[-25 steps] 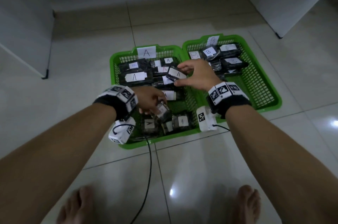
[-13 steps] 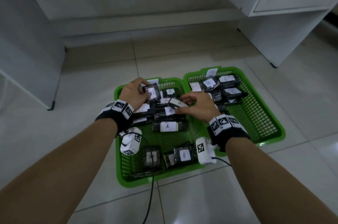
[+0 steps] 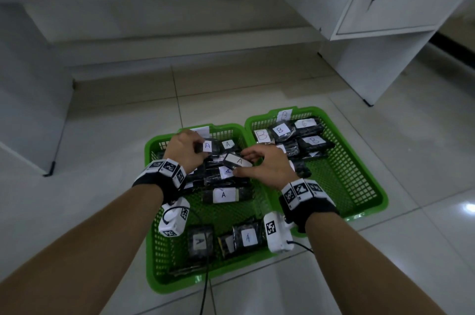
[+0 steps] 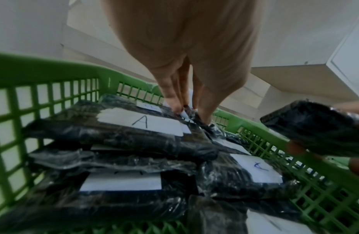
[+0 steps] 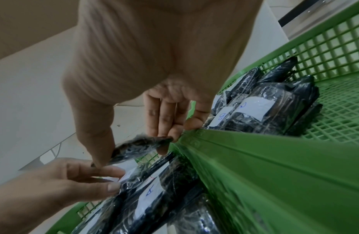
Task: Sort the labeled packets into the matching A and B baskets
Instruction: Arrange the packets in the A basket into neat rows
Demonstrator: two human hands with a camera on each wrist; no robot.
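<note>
White cabinet [image 3: 401,6] at far right, pale floor tiles [image 3: 102,134] all around. Two green baskets side by side on the floor: A basket [image 3: 151,150] on the left, B basket [image 3: 359,160] on the right, rims touching. Piled at the far end of the A basket, black packets with white A labels; one more A packet [image 3: 223,195] flat in the middle, three loose at the near end [image 3: 248,236]. Stacked at the far left of the B basket, B packets [image 3: 280,130]. Over the far pile, left hand [image 3: 183,151], fingers curled, pinching an A packet [image 3: 210,146] by its end. Just beside it, right hand [image 3: 267,166], thumb and fingers pinching another A packet [image 3: 237,161], held tilted above the pile. Black cable [image 3: 204,289] trailing over the near rim
</note>
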